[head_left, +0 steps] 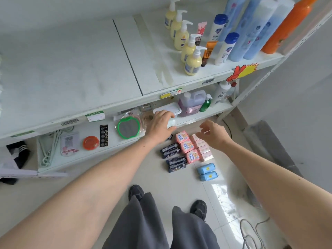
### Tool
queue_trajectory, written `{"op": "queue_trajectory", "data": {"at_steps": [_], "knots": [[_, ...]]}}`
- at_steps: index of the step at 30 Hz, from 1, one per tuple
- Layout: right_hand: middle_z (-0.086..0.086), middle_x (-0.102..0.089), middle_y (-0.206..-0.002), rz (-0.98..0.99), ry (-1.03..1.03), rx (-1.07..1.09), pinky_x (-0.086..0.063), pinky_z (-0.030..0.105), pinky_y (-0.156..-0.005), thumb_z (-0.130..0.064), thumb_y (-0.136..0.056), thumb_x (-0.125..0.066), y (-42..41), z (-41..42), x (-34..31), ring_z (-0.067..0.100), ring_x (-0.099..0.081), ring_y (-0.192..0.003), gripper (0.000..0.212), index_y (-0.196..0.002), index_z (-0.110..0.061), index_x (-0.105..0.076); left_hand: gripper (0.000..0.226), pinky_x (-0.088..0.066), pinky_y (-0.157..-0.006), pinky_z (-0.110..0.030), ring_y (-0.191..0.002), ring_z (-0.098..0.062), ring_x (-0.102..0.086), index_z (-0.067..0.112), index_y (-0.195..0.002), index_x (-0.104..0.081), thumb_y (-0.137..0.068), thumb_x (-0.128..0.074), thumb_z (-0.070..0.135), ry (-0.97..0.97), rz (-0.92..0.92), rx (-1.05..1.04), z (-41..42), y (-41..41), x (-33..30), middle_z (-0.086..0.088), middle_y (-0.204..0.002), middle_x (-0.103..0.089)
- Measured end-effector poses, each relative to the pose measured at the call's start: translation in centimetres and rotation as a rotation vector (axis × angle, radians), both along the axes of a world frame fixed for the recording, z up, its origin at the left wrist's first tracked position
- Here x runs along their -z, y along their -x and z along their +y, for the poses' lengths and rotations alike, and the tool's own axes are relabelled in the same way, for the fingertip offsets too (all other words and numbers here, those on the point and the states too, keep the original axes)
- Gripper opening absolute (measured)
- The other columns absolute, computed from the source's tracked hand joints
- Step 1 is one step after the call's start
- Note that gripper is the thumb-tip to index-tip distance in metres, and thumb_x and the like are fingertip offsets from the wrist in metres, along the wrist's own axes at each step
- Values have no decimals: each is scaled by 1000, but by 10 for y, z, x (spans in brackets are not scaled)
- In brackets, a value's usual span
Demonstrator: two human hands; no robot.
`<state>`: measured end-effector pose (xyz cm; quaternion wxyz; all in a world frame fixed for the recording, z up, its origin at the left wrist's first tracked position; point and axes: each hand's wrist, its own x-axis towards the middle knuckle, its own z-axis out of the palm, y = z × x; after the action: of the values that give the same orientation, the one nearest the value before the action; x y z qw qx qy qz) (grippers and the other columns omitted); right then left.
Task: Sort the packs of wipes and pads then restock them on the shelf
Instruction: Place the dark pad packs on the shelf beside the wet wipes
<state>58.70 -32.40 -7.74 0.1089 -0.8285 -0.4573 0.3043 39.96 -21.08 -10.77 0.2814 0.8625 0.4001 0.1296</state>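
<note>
Lower shelf, left of frame: a red round tin (90, 143), a black card of button cells (104, 135) and a green-rimmed mirror (128, 127) lie flat on the white shelf (75, 155).
Left hand (161, 123): centre of frame, palm down at the shelf's front edge, fingers curled over a pale pack (171, 124). The pack is mostly hidden, so I cannot tell whether the grip is closed on it.
White lidded wipes box (168, 109): on the shelf just behind the left hand's fingertips, beside a purple jug (191, 103).
Dark packs (173, 156): on the floor tiles, lower centre, in a rough column, touching one another.
Pink packs (190, 147): on the floor just right of the dark packs, in two close columns.
Blue packs (207, 171): two, side by side, on the floor below the pink ones.
Right hand (213, 133): right of centre, above the pink packs, fingers spread and slightly bent, holding nothing.
Upper shelf, upper right: yellow pump bottles (186, 44) in a row, tall blue bottles (251, 31) beside them.
</note>
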Motion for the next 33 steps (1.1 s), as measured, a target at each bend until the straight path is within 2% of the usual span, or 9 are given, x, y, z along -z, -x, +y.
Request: {"op": "queue_trajectory", "data": {"at_steps": [5,9,14,17,22,26,33], "knots": [[4,-66,-109,14,85,-155,-48,29,-80,-30,-87,-69,-43,-6,31,22,-62,-95,38,-119,-12,-58,38,-39,-100,-35,-122,-21,-45,11,-117,-58,-84,-70,25,69,-1,-180,-41,-17,38,-3,-125,-57],[5,-66,-107,31,138,-246,-49,31,-83,-26,-85,-70,-65,-13,68,23,-61,-98,35,-115,-12,-60,36,-43,-92,-40,-117,-24,-46,11,-116,-59,-84,-69,24,111,13,-288,-73,-19,73,-3,-121,-58],[3,-66,-108,59,217,-338,-43,24,-68,-30,-86,-70,-67,-22,131,21,-62,-95,39,-119,-13,-59,35,-45,-89,-42,-116,-27,-47,9,-113,-60,-83,-70,22,152,34,-384,-108,-9,128,-5,-119,-59],[1,-67,-106,79,245,-332,-46,28,-78,-31,-84,-69,-64,-29,179,22,-61,-96,36,-116,-18,-60,33,-47,-87,-42,-116,-26,-47,10,-113,-60,-84,-69,22,203,45,-412,-130,-5,172,-3,-119,-58],[-2,-64,-102,77,274,-328,-46,28,-78,-33,-80,-73,-63,-49,263,20,-60,-96,39,-114,-18,-59,37,-46,-87,-40,-117,-22,-47,13,-116,-58,-84,-71,25,272,85,-412,-159,2,256,0,-122,-57],[2,-65,-112,47,268,-362,-45,29,-82,-31,-78,-76,-68,-57,339,20,-60,-100,45,-116,-15,-59,42,-46,-89,-37,-118,-19,-47,16,-120,-56,-83,-71,28,324,122,-408,-174,9,334,2,-126,-53],[8,-55,-133,-70,251,-572,-41,33,-95,-38,-80,-75,-71,-46,472,27,-49,-122,63,-133,-18,-49,59,-47,-90,-38,-115,-19,-53,14,-125,-52,-75,-78,31,385,90,-435,-176,-1,484,-1,-127,-51]]}}
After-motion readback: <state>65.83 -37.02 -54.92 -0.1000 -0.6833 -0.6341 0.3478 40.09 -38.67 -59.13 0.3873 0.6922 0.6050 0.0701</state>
